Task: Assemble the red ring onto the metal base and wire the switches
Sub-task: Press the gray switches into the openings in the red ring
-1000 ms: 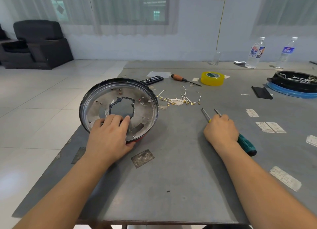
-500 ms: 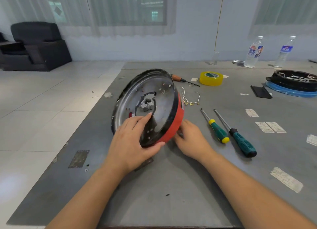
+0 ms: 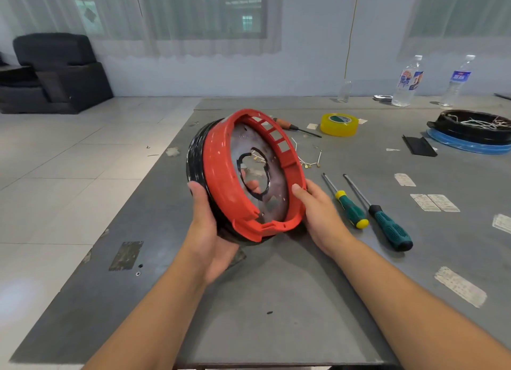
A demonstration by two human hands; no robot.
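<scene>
Metal base [image 3: 258, 173] with red ring [image 3: 221, 170] now flipped, ring side facing camera, raised on edge over near worktop [image 3: 276, 300] | left hand [image 3: 210, 231] gripping black rim, right hand [image 3: 318, 212] gripping ring | screwdrivers [image 3: 351, 209] released, lying right | ring apparently seated; wiring not begun

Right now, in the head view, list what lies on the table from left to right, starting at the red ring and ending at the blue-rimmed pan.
red ring → yellow-handled screwdriver → green-handled screwdriver → black card → blue-rimmed pan
</scene>
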